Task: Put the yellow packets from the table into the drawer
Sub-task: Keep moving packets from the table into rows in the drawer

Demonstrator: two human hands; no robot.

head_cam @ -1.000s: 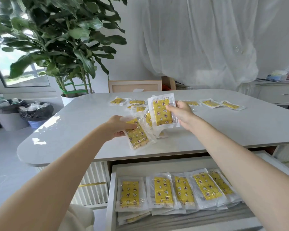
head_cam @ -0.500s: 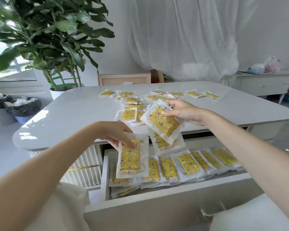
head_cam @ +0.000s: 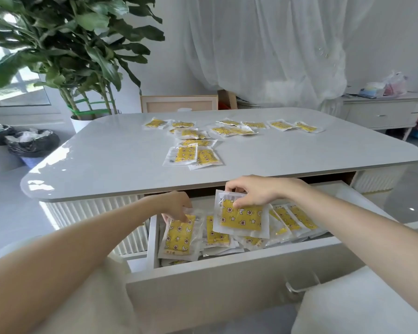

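Observation:
Both hands are over the open white drawer (head_cam: 227,285) below the table edge. My left hand (head_cam: 176,206) pinches the top of a yellow packet (head_cam: 180,235) that lies at the drawer's left end. My right hand (head_cam: 249,192) grips the top edge of another yellow packet (head_cam: 241,219), held tilted above the row of packets (head_cam: 290,219) in the drawer. Several more yellow packets lie on the grey table (head_cam: 121,160), the nearest pair (head_cam: 191,155) at its middle and others (head_cam: 251,127) along the far side.
A large potted plant (head_cam: 82,68) stands beyond the table's left corner, with two lined bins (head_cam: 32,145) on the floor beside it. A white sideboard (head_cam: 381,113) stands at the right. White upholstery (head_cam: 360,300) lies near the drawer front.
Both hands came down from table height into the drawer, each carrying its packet. The left packet now lies at the drawer's left end; the right one hangs above the row.

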